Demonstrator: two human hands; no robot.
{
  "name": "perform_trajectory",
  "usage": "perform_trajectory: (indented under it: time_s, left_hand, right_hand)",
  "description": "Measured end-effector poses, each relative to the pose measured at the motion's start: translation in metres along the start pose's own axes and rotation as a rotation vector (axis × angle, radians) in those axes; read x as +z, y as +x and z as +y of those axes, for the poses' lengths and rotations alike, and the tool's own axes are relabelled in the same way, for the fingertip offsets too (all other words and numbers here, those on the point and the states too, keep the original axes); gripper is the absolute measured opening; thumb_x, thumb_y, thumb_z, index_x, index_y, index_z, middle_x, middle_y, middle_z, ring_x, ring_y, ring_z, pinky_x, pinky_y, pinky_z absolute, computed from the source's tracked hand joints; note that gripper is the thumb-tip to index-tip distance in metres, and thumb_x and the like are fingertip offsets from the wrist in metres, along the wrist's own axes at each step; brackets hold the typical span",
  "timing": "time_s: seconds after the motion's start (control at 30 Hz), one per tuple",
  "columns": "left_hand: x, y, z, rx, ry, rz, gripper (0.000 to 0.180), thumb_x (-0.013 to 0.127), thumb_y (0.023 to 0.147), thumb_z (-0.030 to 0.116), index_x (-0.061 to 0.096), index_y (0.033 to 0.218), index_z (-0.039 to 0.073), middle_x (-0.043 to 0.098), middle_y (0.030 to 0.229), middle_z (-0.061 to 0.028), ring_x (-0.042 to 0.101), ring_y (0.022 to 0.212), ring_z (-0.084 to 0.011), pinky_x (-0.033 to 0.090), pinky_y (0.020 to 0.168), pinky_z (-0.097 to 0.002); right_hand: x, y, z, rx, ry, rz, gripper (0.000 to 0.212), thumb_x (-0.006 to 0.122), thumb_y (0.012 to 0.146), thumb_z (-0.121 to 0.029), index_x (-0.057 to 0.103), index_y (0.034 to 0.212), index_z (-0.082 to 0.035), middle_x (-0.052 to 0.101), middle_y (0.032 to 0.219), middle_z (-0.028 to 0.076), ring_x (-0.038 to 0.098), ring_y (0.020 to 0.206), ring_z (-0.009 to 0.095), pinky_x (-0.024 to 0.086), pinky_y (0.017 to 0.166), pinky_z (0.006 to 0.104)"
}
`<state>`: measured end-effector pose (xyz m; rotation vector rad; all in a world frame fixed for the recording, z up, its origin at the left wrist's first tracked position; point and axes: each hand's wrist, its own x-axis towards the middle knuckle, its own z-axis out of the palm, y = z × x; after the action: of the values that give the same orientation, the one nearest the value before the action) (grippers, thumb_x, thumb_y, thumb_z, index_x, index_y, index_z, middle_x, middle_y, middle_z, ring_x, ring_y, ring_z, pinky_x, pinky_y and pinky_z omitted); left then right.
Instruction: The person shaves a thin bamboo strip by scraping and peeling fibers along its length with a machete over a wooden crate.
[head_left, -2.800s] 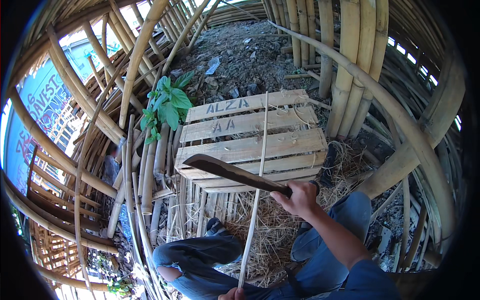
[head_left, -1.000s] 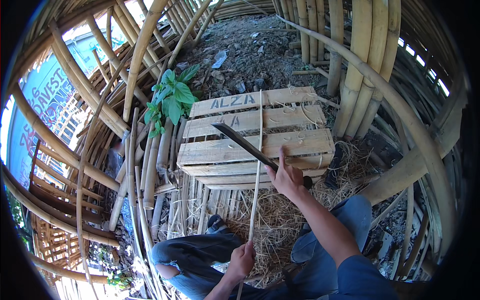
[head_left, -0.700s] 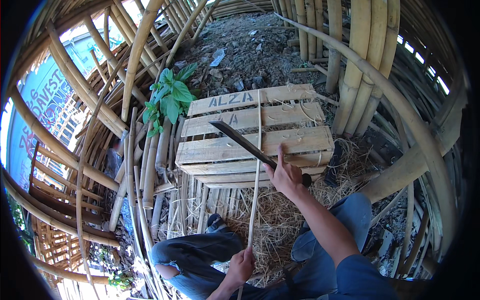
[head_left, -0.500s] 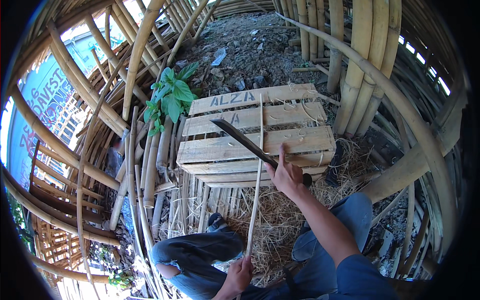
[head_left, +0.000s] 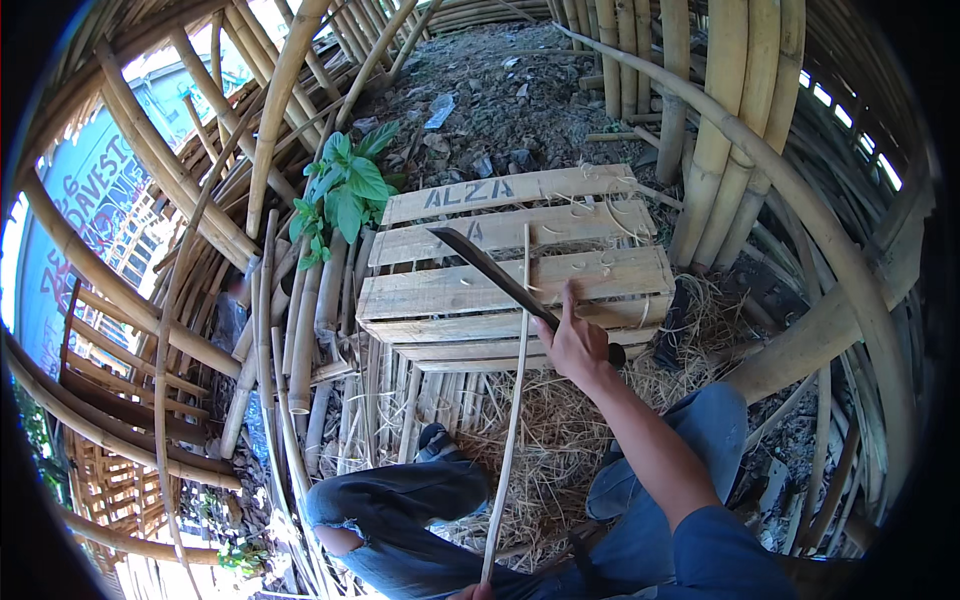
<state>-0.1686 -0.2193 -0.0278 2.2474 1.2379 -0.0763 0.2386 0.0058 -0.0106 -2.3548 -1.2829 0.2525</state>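
My right hand point(head_left: 579, 347) is wrapped round the handle of a dark machete, its index finger pointing away from me. The machete's blade point(head_left: 476, 261) slants to the far left above a slatted wooden crate point(head_left: 430, 292). A thin pale bamboo strip point(head_left: 512, 430) crosses the blade close to my right hand, and its far end lies over the crate's top. At the lower edge my left hand point(head_left: 472, 592) grips the near end of the strip; most of that hand is cut off by the picture's edge.
Straw-like shavings point(head_left: 550, 470) cover the floor between my legs and around the crate. Curled shavings lie on the crate. A leafy plant point(head_left: 347, 185) and cut bamboo poles point(head_left: 302, 350) stand left. Thick bamboo posts point(head_left: 722, 140) and a curved pole point(head_left: 790, 190) rise at right.
My left hand has drawn the strip toward me, down to the lower edge. The strip's far end has slid nearer over the crate. The right hand and machete have hardly moved.
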Motion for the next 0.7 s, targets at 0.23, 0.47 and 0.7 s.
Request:
perform_trajectory:
  time_s: [0.23,0.47,0.7]
  left_hand:
    - [0.028,-0.101,-0.059,-0.132,-0.057,-0.237,0.018,0.043,0.087,0.013,0.056,0.083,0.001,0.055,0.065,-0.0174,0.056,0.061,-0.0352,0.042,0.050,-0.0458]
    - [0.076,-0.077,-0.133,-0.450,-0.621,-0.274,0.017,0.042,0.089,0.012,0.055,0.090,0.001,0.052,0.066,-0.0157,0.051,0.057,-0.0322,0.042,0.049,-0.0397]
    - [-0.053,0.107,0.019,-0.011,-0.501,0.150,0.036,0.039,0.097,0.026,0.054,0.074,0.004,0.048,0.056,-0.0034,0.045,0.048,-0.0131,0.036,0.044,-0.0288]
  right_hand:
    - [-0.010,-0.003,0.008,0.074,-0.050,-0.054,0.082,0.039,0.090,-0.054,0.008,0.143,0.000,0.064,0.073,0.023,0.064,0.066,0.038,0.051,0.060,0.0469]
    - [-0.001,0.000,0.006,-0.015,0.078,-0.014,0.080,0.039,0.089,-0.056,0.012,0.142,-0.004,0.064,0.079,0.026,0.064,0.072,0.041,0.050,0.064,0.0505]
    - [0.001,-0.001,0.015,-0.010,0.068,-0.008,0.078,0.041,0.088,-0.056,0.015,0.141,-0.005,0.063,0.079,0.026,0.062,0.071,0.042,0.050,0.062,0.0503]
